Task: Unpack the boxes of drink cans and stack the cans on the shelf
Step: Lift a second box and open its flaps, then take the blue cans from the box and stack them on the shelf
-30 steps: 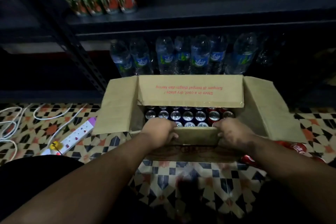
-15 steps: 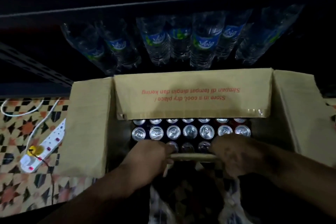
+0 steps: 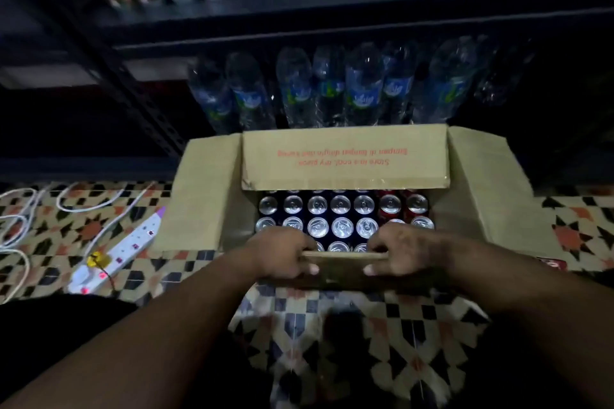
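Cardboard box (image 3: 202, 196) of drink cans (image 3: 340, 204) sits on patterned floor tiles (image 3: 415, 335) before a shelf (image 3: 332, 15); its flap reads "Store in a cool, dry place". Left hand (image 3: 282, 257) and right hand (image 3: 403, 256) both grip the near flap (image 3: 342, 267).

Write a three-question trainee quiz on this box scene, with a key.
1. True or false: both hands grip the near flap of the box.
2. Which cans are red-sided? A) leftmost B) rightmost C) middle
3. Fill in: behind the box stand plastic water ____.

Key: 1 true: left hand and right hand both pinch it. 2 B. 3 bottles.
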